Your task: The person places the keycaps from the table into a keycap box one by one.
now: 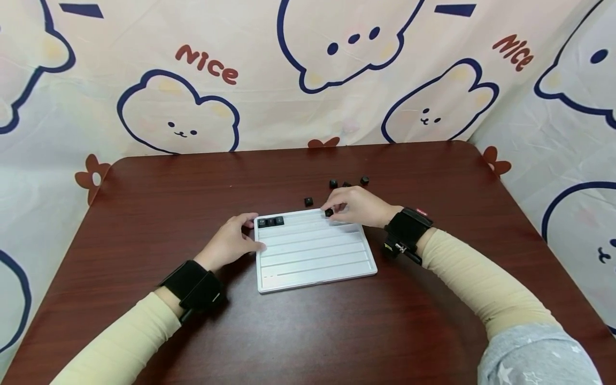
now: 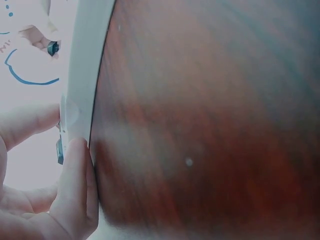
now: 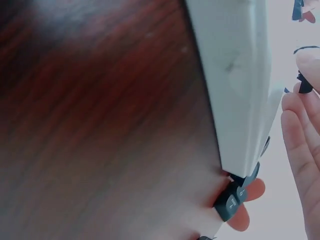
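Observation:
A white ridged tray (image 1: 313, 248) lies on the table, with three black keycaps (image 1: 271, 222) side by side in its top left corner. My left hand (image 1: 233, 243) grips the tray's left edge, thumb on the near part and fingers at the far corner; the left wrist view shows fingertips against the tray's side wall (image 2: 82, 75). Over the tray's top row, toward its right end, my right hand (image 1: 358, 206) pinches a single black keycap (image 1: 329, 212) between thumb and fingers. In the right wrist view this keycap (image 3: 305, 85) is partly hidden by the thumb.
Beyond the tray's far edge, several loose keycaps lie on the brown table (image 1: 308, 331), among them one keycap (image 1: 308, 201) near the tray and another (image 1: 364, 181) farther right. A patterned cloth (image 1: 269, 117) hangs behind the table.

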The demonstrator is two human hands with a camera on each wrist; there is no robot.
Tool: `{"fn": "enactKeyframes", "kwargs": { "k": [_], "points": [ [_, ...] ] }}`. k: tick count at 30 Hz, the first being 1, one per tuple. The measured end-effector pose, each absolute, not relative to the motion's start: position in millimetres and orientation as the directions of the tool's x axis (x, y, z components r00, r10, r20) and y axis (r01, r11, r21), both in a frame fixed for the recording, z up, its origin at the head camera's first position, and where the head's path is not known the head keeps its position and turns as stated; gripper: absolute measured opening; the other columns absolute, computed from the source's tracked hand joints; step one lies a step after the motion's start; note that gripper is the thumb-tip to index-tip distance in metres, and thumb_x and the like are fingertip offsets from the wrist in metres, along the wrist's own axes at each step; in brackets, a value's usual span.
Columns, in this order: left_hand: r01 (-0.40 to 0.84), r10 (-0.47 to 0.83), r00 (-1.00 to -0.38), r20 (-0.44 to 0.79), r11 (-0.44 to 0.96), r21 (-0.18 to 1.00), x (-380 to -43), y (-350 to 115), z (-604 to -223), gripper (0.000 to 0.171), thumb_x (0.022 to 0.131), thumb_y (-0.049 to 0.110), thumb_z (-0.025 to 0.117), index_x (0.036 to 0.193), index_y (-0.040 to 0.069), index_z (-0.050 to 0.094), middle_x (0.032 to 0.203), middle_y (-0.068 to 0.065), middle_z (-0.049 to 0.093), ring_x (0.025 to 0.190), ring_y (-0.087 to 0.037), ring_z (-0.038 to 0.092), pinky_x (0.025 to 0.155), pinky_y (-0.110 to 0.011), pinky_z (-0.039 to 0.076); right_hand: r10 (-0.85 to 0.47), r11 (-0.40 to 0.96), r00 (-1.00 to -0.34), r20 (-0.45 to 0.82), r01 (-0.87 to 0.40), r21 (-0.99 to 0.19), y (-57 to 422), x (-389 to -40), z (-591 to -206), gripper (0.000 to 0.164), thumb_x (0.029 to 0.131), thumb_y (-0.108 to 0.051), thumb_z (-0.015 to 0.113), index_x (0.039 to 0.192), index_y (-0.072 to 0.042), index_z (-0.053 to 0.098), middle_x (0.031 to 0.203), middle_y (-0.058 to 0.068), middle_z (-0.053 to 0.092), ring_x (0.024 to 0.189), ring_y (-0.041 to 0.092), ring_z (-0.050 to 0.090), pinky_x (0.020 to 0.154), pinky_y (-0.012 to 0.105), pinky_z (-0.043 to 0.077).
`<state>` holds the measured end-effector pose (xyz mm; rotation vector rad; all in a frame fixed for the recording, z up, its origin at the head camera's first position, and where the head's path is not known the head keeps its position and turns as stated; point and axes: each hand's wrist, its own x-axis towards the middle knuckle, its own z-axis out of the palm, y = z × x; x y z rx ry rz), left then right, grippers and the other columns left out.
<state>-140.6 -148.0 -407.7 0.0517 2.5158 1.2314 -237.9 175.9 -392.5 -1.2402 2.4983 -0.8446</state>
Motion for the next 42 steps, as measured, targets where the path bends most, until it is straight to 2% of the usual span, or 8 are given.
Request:
{"fn": "enactKeyframes", "kwargs": {
  "k": [13,21,42],
  "points": [
    [-0.106,0.183,-0.943,-0.279,0.629,0.77,-141.5,-145.6,-409.0,0.078,0.087,0.01,0.082,0.153,-0.003,0.04,0.132,-0.019,0.051,0.095,-0.027,0.055,0.071,-0.033,0.049,-0.815,0.457,-0.576,0.059,-0.703,-0.545,162.8,-241.5,-390.4,0.025,0.088,-0.005,0.081,0.114,-0.005,0.078,0.102,0.001,0.07,0.085,0.012,0.06,0.084,0.032,0.054],
    [-0.109,0.178,-0.941,-0.288,0.648,0.754,-143.0,-146.1,-409.4,0.077,0.087,0.012,0.082,0.152,-0.001,0.043,0.134,-0.019,0.052,0.097,-0.027,0.054,0.074,-0.034,0.047,-0.834,0.43,-0.55,0.055,-0.708,-0.561,152.3,-243.2,-391.2,0.024,0.09,-0.006,0.079,0.114,-0.005,0.078,0.105,0.002,0.07,0.087,0.011,0.061,0.084,0.031,0.053],
    [-0.08,0.193,-0.941,-0.279,0.674,0.734,-143.2,-144.8,-403.6,0.077,0.087,0.013,0.083,0.151,-0.005,0.043,0.132,-0.022,0.052,0.099,-0.028,0.053,0.078,-0.036,0.047,-0.862,0.434,-0.505,-0.032,-0.706,-0.559,136.1,-246.9,-380.6,0.025,0.09,-0.007,0.08,0.115,-0.007,0.077,0.106,0.0,0.068,0.09,0.012,0.059,0.083,0.03,0.051]
  ]
}}
